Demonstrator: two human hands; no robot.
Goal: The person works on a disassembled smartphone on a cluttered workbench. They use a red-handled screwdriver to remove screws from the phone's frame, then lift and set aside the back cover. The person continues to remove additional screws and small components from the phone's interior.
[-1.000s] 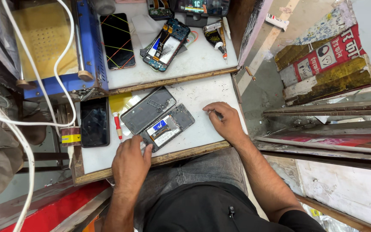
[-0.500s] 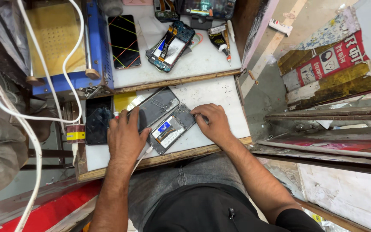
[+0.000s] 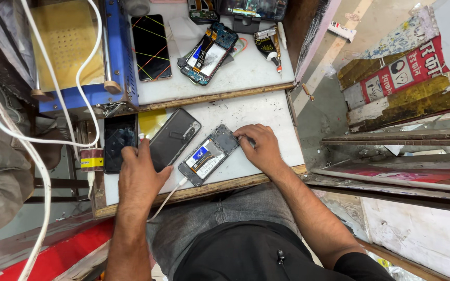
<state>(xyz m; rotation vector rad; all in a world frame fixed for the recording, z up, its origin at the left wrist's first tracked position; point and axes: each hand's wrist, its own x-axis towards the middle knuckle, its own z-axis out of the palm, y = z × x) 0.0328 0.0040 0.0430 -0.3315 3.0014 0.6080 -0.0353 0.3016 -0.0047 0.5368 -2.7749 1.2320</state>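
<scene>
An opened phone with its back off, showing the board and a blue-labelled battery, lies on a white work board on my lap. My right hand rests at the phone's top corner, fingertips touching its frame. A dark grey back cover lies to the left of the phone. My left hand lies beside that cover, fingers curled over a small red and white pen-like tool. A white cable runs from the phone's lower end toward me.
A black phone lies at the board's left edge. On the upper shelf sit a cracked-screen phone, another opened phone and a small glue bottle. A blue machine with a yellow pad and white cables stand left.
My left hand has slid left off the opened phone to the tool beside the grey cover. My right hand moved from the bare board onto the phone's top corner.
</scene>
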